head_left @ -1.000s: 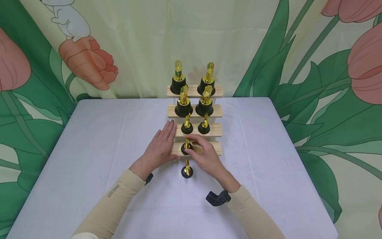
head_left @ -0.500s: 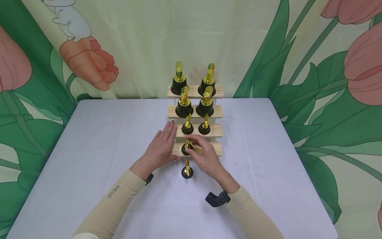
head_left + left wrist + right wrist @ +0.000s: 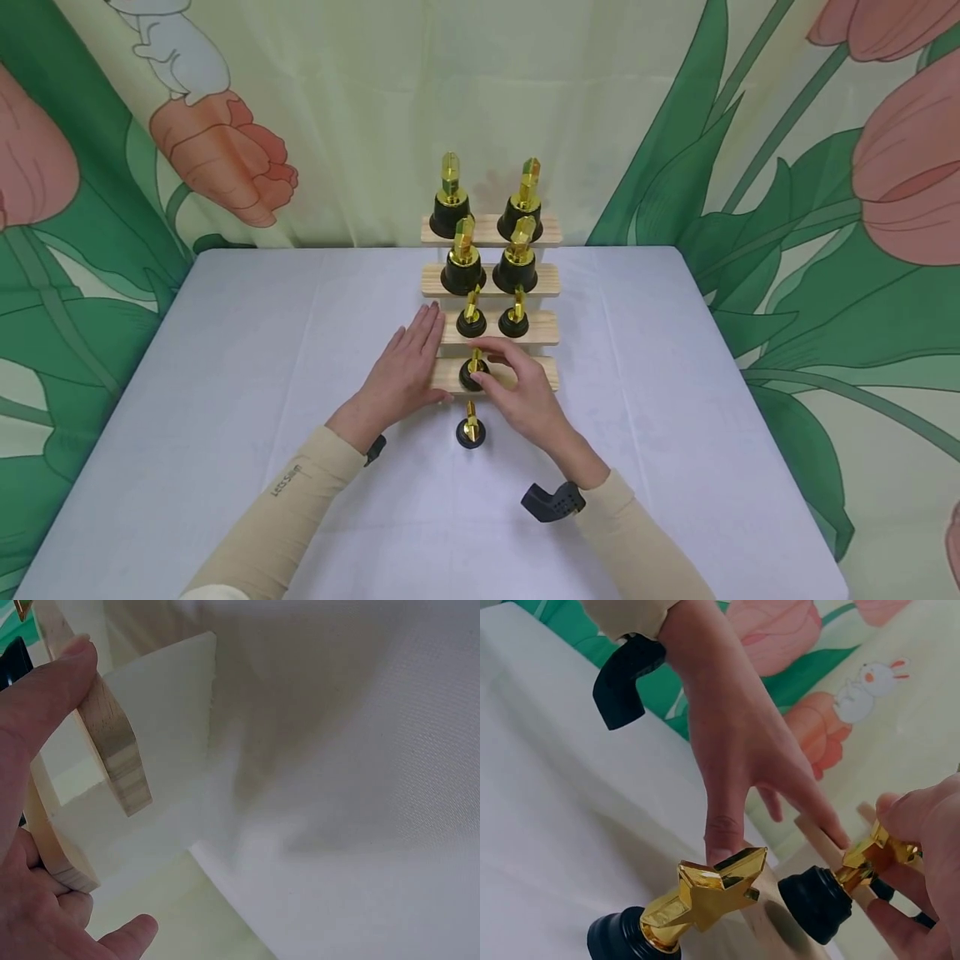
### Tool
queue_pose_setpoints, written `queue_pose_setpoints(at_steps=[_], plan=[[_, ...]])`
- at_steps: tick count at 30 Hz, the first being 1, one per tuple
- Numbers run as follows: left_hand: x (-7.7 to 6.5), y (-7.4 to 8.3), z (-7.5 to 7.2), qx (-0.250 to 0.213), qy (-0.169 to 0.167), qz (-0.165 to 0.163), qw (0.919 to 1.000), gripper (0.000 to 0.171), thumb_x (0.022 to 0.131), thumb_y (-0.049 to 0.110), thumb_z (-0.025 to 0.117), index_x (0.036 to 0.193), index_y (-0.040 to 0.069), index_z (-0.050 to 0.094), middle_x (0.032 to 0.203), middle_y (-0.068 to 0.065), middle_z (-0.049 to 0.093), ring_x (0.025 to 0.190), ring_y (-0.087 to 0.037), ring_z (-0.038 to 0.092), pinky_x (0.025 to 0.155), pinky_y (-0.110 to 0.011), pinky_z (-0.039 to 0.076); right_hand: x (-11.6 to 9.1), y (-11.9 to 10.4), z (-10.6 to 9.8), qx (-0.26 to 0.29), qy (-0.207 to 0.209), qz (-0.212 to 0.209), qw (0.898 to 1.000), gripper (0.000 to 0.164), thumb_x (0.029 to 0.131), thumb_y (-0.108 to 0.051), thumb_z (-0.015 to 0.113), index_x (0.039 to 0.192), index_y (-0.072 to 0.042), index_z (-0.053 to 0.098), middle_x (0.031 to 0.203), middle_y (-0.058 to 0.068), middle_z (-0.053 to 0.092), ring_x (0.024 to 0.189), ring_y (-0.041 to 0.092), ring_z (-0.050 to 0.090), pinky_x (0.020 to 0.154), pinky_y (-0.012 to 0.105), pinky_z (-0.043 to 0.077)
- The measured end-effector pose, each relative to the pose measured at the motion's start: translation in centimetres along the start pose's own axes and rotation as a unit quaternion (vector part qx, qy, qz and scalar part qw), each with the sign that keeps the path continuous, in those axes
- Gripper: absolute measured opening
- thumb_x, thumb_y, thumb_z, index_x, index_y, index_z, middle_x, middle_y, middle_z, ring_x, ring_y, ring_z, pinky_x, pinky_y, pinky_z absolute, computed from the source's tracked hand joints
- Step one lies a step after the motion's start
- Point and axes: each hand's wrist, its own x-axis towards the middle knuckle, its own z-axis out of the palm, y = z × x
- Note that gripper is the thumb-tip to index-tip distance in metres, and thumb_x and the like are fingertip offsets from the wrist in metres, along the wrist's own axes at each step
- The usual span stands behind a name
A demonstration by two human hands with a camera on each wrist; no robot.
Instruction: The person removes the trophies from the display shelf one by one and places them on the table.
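My right hand [image 3: 521, 392] pinches a small gold star trophy [image 3: 817, 904] with a black base by its gold upper part. In the head view this trophy is over the lowest wooden shelf [image 3: 540, 373] of a stepped rack; the right wrist view shows it tilted. My left hand [image 3: 401, 367] rests along the left ends of the two lower shelves, fingers extended. In the left wrist view its thumb [image 3: 56, 690] presses on one wooden plank [image 3: 116, 750], with other fingers at a second plank [image 3: 60, 847]. Another small star trophy [image 3: 471, 431] stands on the table before the rack.
Two small trophies [image 3: 513, 321] stand on the second shelf. Larger black-and-gold trophies [image 3: 515, 268] stand in pairs on the two upper shelves. A white cloth covers the table [image 3: 247, 350]. Behind it hangs a curtain [image 3: 360, 125] with printed tulips and a rabbit.
My right hand has shifted slightly right with the small trophy pinched in it. My left hand stays on the rack, and the other trophies have not moved.
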Motion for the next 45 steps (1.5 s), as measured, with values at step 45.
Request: queue_pose_setpoints(at_steps=[45], plan=[[0.0,0.1,0.0,0.003,0.001,0.000,1.0000,0.128,0.073,0.051,0.084,0.158,-0.001,0.004,0.167,-0.017,0.001,0.156,-0.030,0.003,0.122,-0.053,0.023,-4.3,0.5,-3.3,-0.034,0.019,-0.003,0.999,0.046,0.088,0.002,0.070,0.132,-0.008,0.057,0.128,0.008,0.064,0.115,0.020,0.062,0.097,0.040,0.054]])
